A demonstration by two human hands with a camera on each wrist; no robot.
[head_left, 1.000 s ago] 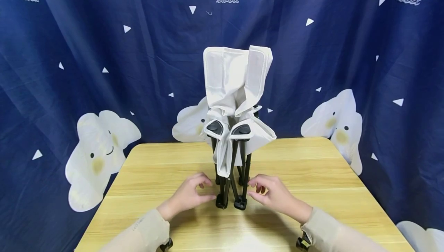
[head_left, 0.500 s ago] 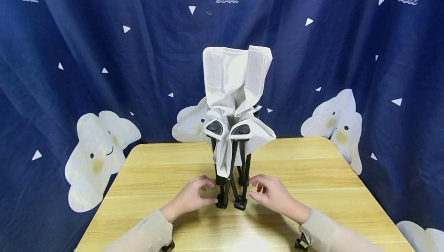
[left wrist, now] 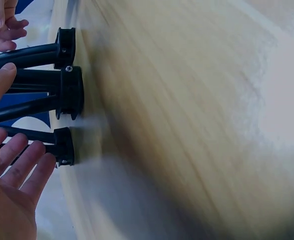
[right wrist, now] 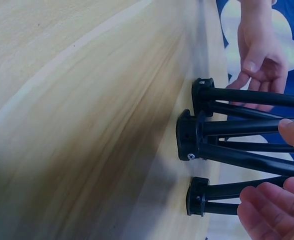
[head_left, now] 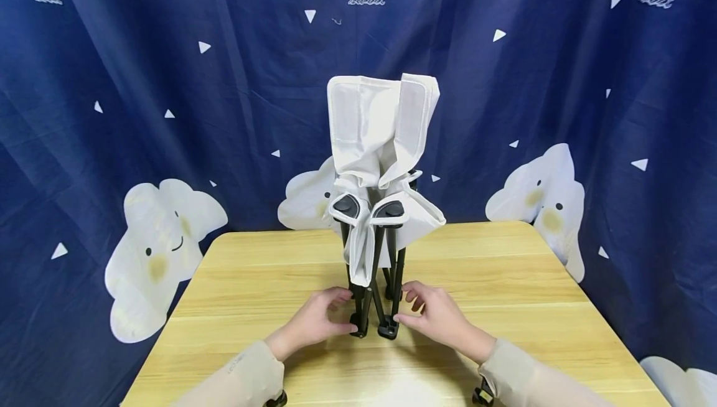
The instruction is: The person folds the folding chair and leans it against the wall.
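Observation:
A folded folding chair [head_left: 366, 130] stands upright at the middle of the table, its white fabric bunched above several black tube legs [right wrist: 241, 127] with black plastic feet [left wrist: 72, 92]. Beside its left legs is my left hand [head_left: 315, 320], thumb at the near foot and fingers spread toward the far one. On the other side my right hand [head_left: 442, 321] mirrors it, thumb tip right at a near leg, fingers loosely curved by the far leg. Neither hand is closed round a leg. Fabric hides the upper frame.
The wooden table [head_left: 252, 270] has rounded far corners. Close behind it hangs a dark blue curtain [head_left: 235, 102] with white clouds and triangles. A black strap device [head_left: 484, 394] sits at my right wrist.
My left hand has moved right, up to the chair's left legs. My right hand has shifted slightly left, its thumb now at the near right leg. The chair has stayed put.

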